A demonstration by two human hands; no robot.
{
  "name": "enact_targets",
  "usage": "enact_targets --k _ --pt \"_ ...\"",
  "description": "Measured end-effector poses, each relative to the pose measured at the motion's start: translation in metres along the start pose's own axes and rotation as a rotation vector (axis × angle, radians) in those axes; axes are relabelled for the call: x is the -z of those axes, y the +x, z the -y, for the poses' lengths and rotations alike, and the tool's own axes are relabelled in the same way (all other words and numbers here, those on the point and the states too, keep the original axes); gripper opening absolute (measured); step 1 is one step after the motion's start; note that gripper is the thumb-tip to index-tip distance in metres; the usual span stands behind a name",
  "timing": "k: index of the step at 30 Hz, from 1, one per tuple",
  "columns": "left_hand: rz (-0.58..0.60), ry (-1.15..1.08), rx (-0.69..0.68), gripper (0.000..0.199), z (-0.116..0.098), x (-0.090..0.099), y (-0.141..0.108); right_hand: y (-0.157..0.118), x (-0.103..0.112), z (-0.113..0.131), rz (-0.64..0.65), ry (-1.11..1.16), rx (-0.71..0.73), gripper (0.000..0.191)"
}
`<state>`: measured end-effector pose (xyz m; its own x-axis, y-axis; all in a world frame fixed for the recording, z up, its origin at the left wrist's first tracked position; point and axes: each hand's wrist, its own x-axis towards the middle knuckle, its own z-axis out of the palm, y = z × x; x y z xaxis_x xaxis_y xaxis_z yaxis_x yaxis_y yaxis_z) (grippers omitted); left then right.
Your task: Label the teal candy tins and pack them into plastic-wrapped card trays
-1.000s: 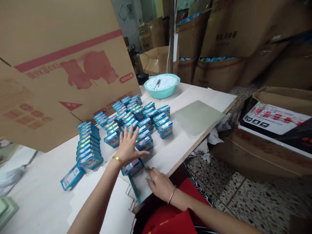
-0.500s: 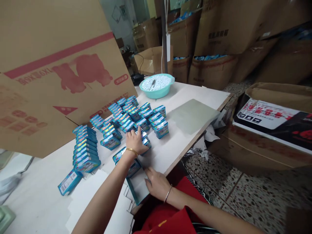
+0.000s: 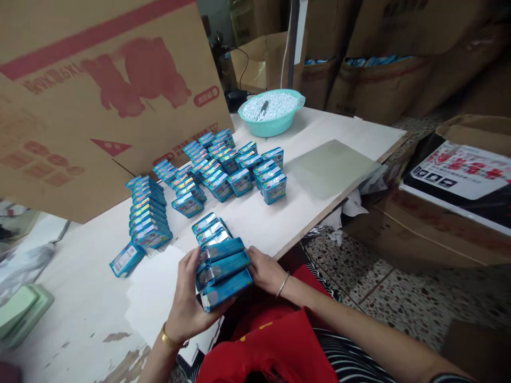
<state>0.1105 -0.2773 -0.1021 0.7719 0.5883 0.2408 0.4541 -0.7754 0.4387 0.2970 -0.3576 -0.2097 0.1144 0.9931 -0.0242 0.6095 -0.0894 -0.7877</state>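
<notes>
My left hand (image 3: 186, 298), with a gold bracelet, is closed around three small blue boxes (image 3: 223, 271) stacked in a row, close to my lap. At the right ends of these boxes is my right hand (image 3: 265, 270), wearing a thin silver bracelet. Its fingers curl in behind the boxes, and their tips are hidden, so what they grip does not show. Just beyond the held boxes, another short row of blue boxes (image 3: 210, 229) is partly covered. The blue-edged tray from earlier is mostly or wholly hidden.
Rows of blue boxes (image 3: 147, 213) stand across the table (image 3: 303, 218). One box (image 3: 126, 259) lies apart at left, near white card sheets (image 3: 154, 298). Behind are a large carton (image 3: 120, 133) and a turquoise basin (image 3: 271, 126) of white pellets. A translucent sheet (image 3: 335, 167) lies at right.
My left hand has come back from the rows toward my body and now holds three blue boxes. The boxes it was touching have left their spot. My right hand stays near the table edge.
</notes>
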Motion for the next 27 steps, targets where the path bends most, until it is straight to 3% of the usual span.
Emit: enact_targets --k 4,12,20,23,25,27 --pt "0.116 0.187 0.0 0.098 0.006 -0.007 -0.004 -0.002 0.002 -0.005 0.003 0.007 0.065 0.053" --pt "0.328 0.49 0.148 0.09 -0.021 -0.011 0.017 -0.013 0.012 0.004 0.078 -0.061 0.146 0.051" --pt "0.363 0.535 -0.043 0.092 -0.02 -0.043 0.02 -0.013 0.006 0.01 0.093 -0.173 0.1 0.051" --pt "0.305 0.536 -0.099 0.094 -0.018 -0.048 0.023 -0.017 0.007 0.014 0.089 -0.163 0.101 0.054" --pt "0.215 0.496 -0.18 0.098 -0.012 -0.047 0.022 -0.017 0.016 0.011 0.022 -0.111 0.152 0.052" --pt "0.14 0.437 -0.271 0.104 -0.003 -0.046 0.022 -0.01 0.039 -0.003 -0.152 -0.067 0.19 0.043"
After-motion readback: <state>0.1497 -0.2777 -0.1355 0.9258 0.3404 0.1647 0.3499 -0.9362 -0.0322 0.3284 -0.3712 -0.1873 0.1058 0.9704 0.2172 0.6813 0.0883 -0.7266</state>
